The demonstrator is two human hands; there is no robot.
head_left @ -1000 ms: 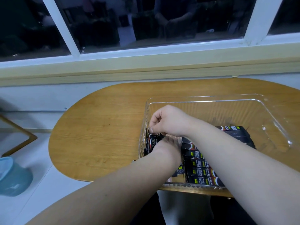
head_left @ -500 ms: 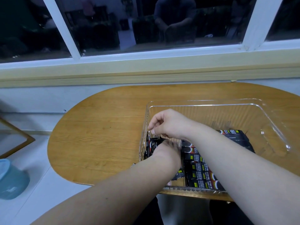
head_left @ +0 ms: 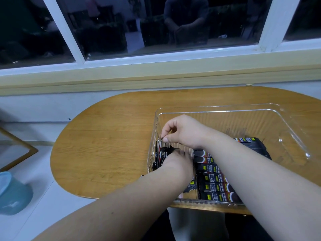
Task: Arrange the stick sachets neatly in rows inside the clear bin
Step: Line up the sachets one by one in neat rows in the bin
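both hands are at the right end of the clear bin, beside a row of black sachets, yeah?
No, the left end: head view shows the left hand and right hand there in the clear bin, beside the row of black sachets.

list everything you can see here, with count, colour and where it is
table: one, wood, rounded end, below the window
clear bin: one, transparent, on the table's right part
stick sachets: many, count unclear, black with yellow and red print; a flat row in the bin's near part, others on end by its left wall
window: one, white frame, dark panes, behind the table
container: one, light blue, low at far left, blurred
frame: one, wood-coloured, at the left edge, cut off
left hand: among the upright sachets, fingers mostly hidden
right hand: above them, pinches the top of one sachet
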